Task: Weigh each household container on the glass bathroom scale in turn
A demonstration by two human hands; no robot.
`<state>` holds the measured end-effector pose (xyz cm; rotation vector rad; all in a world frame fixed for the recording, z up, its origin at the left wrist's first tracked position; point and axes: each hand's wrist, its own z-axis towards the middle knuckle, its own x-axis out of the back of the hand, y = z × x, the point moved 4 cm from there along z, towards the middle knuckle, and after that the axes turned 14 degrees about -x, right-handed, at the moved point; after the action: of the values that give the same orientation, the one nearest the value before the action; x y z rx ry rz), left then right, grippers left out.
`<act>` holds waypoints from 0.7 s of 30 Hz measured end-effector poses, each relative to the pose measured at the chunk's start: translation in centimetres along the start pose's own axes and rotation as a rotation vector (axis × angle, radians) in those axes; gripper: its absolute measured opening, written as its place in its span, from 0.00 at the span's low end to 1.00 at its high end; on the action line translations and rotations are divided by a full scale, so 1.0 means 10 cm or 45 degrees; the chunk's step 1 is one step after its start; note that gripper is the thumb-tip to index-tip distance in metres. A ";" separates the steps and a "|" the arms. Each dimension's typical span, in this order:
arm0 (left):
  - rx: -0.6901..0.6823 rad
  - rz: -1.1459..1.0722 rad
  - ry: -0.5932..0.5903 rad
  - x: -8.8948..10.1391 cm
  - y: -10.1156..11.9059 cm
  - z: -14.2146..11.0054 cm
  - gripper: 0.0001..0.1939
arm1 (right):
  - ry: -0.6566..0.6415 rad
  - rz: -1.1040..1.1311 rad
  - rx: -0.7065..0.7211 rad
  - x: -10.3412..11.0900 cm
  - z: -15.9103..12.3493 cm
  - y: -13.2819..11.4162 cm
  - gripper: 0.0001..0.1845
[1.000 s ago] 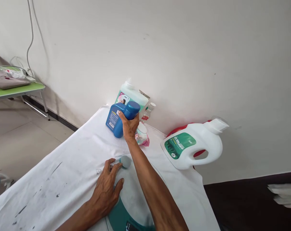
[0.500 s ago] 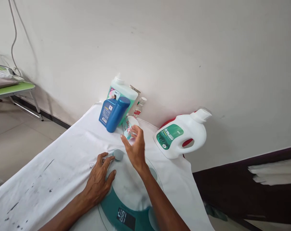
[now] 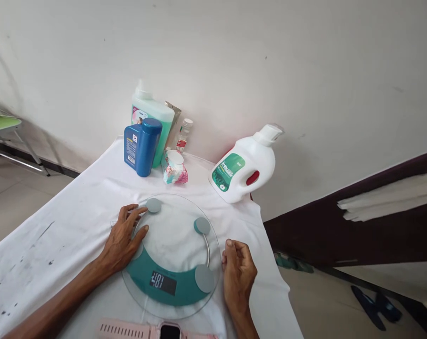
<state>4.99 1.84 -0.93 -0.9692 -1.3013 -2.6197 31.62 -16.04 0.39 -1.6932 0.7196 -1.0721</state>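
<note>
A round glass bathroom scale (image 3: pixel 171 235) with a teal band and a lit digital display lies on the white cloth in front of me. My left hand (image 3: pixel 123 238) rests at its left edge, fingers spread, the fingertips near a grey round pad. At the right edge of the scale is my right hand (image 3: pixel 237 270), its fingers curled in and the thumb up against them; nothing shows in it. Beyond the scale stand a blue bottle (image 3: pixel 143 148), a pale green jug (image 3: pixel 156 113), a small clear bottle (image 3: pixel 183 136) and a wet wipes pack (image 3: pixel 174 167).
A large white detergent jug (image 3: pixel 243 165) stands at the back right near the wall, with something red behind it. A pink-strapped watch (image 3: pixel 169 331) lies at the near edge of view. Shoes (image 3: pixel 376 306) are on the floor at right; a green folding table (image 3: pixel 3 123) is at left.
My right hand let go of the blue bottle beside the pale green jug, then drew back to the scale's right edge. My left hand stayed by the scale. The view shifted rightward and down.
</note>
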 end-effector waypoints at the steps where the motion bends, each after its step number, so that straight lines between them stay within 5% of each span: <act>1: -0.001 0.008 -0.002 0.01 0.00 0.00 0.21 | -0.026 0.021 -0.018 -0.01 0.03 0.01 0.27; 10: 0.019 0.021 -0.024 0.01 -0.03 0.02 0.24 | -0.105 0.166 -0.076 0.02 0.14 0.02 0.22; 17: -0.005 0.052 0.005 -0.01 -0.07 0.01 0.25 | 0.267 0.167 0.462 0.12 1.07 -1.03 0.32; 21: -0.009 0.071 0.000 -0.04 -0.09 -0.01 0.25 | 0.226 0.275 0.379 -0.08 1.75 -1.41 0.36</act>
<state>4.95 2.24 -1.82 -0.9919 -1.2468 -2.5848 46.82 -3.13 10.79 -1.2500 0.7922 -1.1231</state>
